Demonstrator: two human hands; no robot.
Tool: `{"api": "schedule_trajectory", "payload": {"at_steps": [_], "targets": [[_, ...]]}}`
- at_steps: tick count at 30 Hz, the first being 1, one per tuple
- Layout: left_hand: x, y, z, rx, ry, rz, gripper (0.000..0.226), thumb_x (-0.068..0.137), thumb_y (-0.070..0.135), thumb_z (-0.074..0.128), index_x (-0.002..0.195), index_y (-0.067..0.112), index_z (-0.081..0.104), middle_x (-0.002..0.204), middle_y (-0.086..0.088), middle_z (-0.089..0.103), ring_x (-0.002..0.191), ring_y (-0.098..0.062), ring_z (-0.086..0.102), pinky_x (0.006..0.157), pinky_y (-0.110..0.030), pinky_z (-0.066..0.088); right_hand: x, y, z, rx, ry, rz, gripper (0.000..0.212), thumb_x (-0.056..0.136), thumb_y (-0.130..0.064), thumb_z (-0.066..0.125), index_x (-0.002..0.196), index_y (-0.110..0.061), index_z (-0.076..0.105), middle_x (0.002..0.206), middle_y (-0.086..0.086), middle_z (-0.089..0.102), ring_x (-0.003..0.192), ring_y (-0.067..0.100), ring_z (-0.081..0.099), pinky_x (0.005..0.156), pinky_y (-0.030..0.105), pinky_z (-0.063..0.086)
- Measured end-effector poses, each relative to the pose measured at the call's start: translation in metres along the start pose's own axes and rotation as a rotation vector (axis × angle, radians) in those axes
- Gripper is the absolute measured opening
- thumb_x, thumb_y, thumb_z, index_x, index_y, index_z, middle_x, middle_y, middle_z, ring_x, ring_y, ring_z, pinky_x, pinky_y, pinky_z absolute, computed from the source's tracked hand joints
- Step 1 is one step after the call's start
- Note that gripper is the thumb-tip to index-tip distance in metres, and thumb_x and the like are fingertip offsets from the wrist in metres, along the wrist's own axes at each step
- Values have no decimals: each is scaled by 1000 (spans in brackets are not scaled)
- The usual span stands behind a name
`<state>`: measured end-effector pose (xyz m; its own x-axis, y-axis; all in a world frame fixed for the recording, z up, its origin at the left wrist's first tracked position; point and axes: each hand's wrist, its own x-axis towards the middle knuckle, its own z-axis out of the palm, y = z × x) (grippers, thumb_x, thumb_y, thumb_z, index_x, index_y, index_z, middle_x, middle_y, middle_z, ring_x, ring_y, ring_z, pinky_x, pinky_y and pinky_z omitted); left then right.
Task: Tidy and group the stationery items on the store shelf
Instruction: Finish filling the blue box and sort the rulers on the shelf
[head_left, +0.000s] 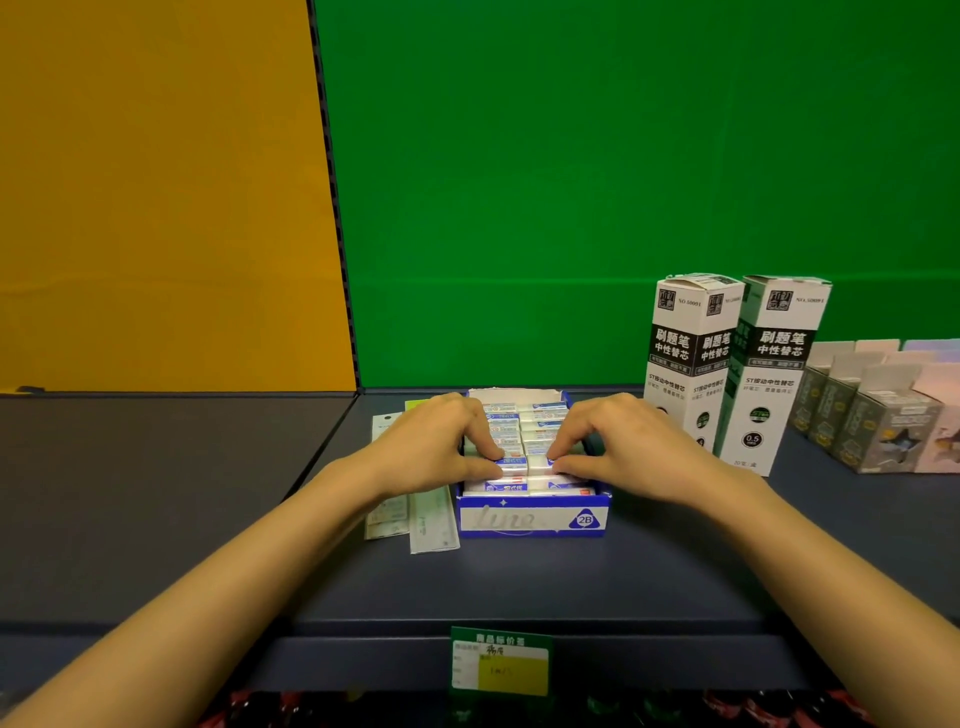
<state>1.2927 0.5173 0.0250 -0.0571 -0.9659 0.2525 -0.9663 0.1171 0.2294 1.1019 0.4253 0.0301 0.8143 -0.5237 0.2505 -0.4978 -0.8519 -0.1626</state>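
Well, my left hand (436, 441) and right hand (618, 441) each pinch a small white, blue-sleeved rubber eraser (514, 464), fingers curled, inside the open blue-and-white cardboard box (530, 519) at the middle of the dark shelf (519, 587). I judge them light, firm, slightly slick; the short ends offer the best hold. Their long axes run left-right, while the box's runs away from me.

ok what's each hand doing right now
left hand: pinching the left-row eraser in the eraser box
right hand: pinching the right-row eraser
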Motion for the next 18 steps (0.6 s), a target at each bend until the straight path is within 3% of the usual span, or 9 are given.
{"api": "schedule_trajectory", "payload": {"at_steps": [2,4,6,8,11,14,18], "targets": [[-5,0,0,-39,26,-6,26,84,36,61,105,24,71,102,7,58,94,-7,47,77,-25,41,2,-3,-2,10,13,10,18,82,-38,62,91,-27,73,104,-12,68,97,10,60,84,37,50],[-14,-2,1,-72,160,-34,26,88,35,56,106,23,70,97,10,56,91,-6,46,75,-25,39,4,-9,-3,15,35,7,19,84,-37,59,94,-27,73,105,-11,67,97,10,60,84,36,50],[-26,-10,-1,-74,351,-120,23,90,27,53,104,20,69,94,10,54,83,-6,45,74,-24,36,6,-17,-3,54,65,-10,20,86,-35,57,99,-27,71,105,-10,67,96,9,61,84,35,51],[-40,-24,-4,-29,423,-242,19,90,20,50,102,19,65,95,8,54,86,-10,47,76,-26,37,10,-28,-2,105,92,-28,21,87,-32,56,102,-25,70,105,-8,69,93,8,61,84,34,52],[-56,-48,-6,98,219,-417,24,91,26,48,110,15,58,110,-2,56,106,-19,49,87,-34,44,22,-46,-1,155,109,-64,20,88,-27,56,101,-23,70,102,-5,70,88,8,61,82,31,53],[-63,-55,3,169,23,-492,49,89,49,43,124,15,52,125,-6,50,118,-20,43,95,-36,41,35,-67,3,146,66,-100,21,87,-25,54,99,-20,71,102,-4,70,89,11,62,83,32,52],[-63,-50,13,242,-51,-496,70,86,63,34,137,15,38,138,-4,40,128,-20,33,105,-38,29,54,-88,12,53,-7,-105,24,86,-28,53,100,-18,70,106,-1,69,97,19,62,87,37,51]]}}
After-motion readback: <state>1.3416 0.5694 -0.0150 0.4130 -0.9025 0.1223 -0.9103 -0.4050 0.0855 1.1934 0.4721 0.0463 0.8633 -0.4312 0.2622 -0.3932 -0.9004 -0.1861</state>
